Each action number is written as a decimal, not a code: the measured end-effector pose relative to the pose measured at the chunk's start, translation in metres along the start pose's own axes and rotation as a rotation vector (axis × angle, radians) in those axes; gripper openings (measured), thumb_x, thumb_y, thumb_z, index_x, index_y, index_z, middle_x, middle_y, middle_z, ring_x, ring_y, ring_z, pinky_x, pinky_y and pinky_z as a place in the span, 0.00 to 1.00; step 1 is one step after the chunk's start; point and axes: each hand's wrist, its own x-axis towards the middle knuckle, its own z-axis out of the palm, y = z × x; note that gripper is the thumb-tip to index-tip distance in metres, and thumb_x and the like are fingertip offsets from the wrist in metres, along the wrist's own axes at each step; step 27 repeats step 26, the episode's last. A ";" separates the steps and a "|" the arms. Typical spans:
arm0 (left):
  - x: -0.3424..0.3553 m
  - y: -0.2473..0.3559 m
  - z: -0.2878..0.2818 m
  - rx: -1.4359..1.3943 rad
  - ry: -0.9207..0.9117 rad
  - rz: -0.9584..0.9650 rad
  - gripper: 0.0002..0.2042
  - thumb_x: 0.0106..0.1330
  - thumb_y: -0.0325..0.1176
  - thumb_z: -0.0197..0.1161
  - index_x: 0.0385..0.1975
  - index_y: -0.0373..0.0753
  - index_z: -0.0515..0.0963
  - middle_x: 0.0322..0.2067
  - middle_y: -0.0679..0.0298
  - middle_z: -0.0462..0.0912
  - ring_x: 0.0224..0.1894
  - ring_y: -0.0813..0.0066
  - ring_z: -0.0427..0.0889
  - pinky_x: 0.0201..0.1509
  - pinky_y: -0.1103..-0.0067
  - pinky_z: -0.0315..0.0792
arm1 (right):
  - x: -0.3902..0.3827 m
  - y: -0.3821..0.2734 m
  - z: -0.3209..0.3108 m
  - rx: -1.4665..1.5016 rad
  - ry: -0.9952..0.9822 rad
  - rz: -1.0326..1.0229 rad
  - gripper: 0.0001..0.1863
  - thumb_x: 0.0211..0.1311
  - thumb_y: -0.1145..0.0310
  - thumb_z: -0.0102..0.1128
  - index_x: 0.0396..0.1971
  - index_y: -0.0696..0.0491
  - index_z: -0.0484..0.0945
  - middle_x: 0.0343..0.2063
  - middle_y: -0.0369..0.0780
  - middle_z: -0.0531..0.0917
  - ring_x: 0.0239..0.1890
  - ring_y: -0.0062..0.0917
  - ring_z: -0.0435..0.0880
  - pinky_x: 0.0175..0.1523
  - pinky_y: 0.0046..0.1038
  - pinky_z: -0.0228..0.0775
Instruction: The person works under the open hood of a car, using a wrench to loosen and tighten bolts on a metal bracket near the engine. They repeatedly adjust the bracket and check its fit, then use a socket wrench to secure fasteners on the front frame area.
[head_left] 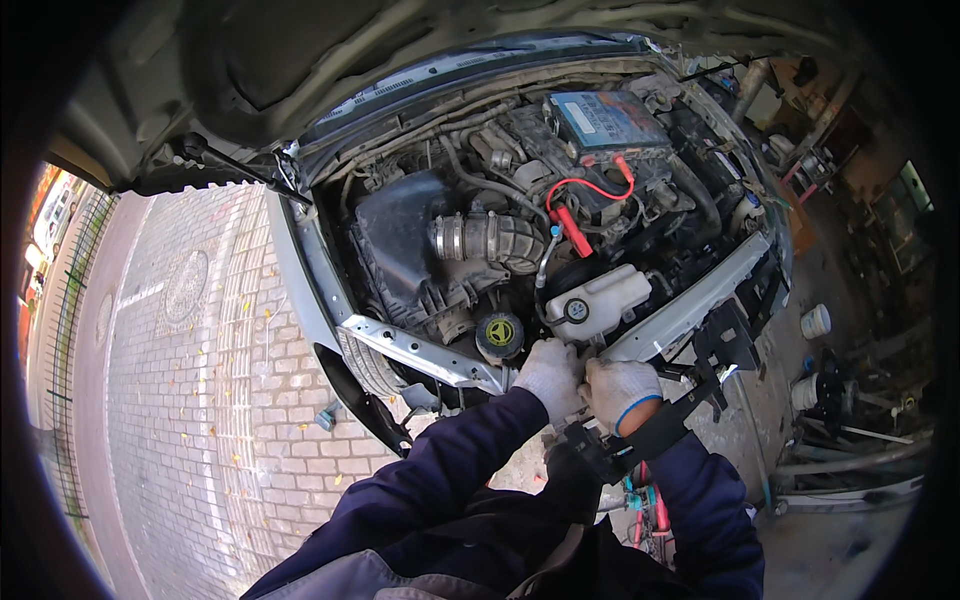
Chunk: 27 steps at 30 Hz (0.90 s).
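Both my hands wear off-white knit work gloves and meet at the front edge of an open car engine bay. My left hand (549,380) is closed, fingers curled inward just below a white plastic reservoir (612,302). Right beside it, my right hand (617,388) is also closed, its blue-edged cuff at the wrist. Whatever lies between the fingers is hidden. To the left of my left hand sits a round black cap (500,336) with a yellow emblem. A light metal front crossmember (700,300) runs off to the right of my right hand.
Behind the reservoir are a red clamp (572,233) and cable, below a blue box (608,120) on the engine. A black air-filter housing (403,235) stands left. The raised hood (300,70) hangs overhead. A dark bracket (727,338) juts out at right, near cluttered metal parts.
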 end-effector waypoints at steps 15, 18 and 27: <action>-0.002 -0.001 0.011 -0.010 0.085 -0.003 0.24 0.68 0.52 0.65 0.52 0.39 0.89 0.41 0.49 0.90 0.48 0.47 0.88 0.50 0.55 0.80 | -0.004 0.006 0.002 -0.041 -0.049 0.001 0.22 0.74 0.59 0.63 0.55 0.61 0.84 0.32 0.47 0.92 0.35 0.45 0.94 0.40 0.48 0.83; -0.001 0.001 0.008 -0.017 0.133 0.001 0.26 0.68 0.52 0.65 0.56 0.39 0.88 0.40 0.49 0.90 0.46 0.47 0.88 0.49 0.55 0.80 | -0.006 -0.001 0.002 -0.117 -0.042 0.019 0.19 0.72 0.59 0.64 0.51 0.59 0.86 0.31 0.47 0.92 0.36 0.45 0.94 0.41 0.49 0.83; 0.005 0.001 -0.002 0.007 -0.130 -0.069 0.23 0.68 0.57 0.66 0.38 0.41 0.90 0.40 0.52 0.91 0.47 0.50 0.89 0.50 0.56 0.80 | 0.000 0.001 -0.004 -0.240 0.019 0.002 0.14 0.70 0.56 0.69 0.45 0.50 0.85 0.33 0.47 0.91 0.39 0.50 0.93 0.49 0.50 0.84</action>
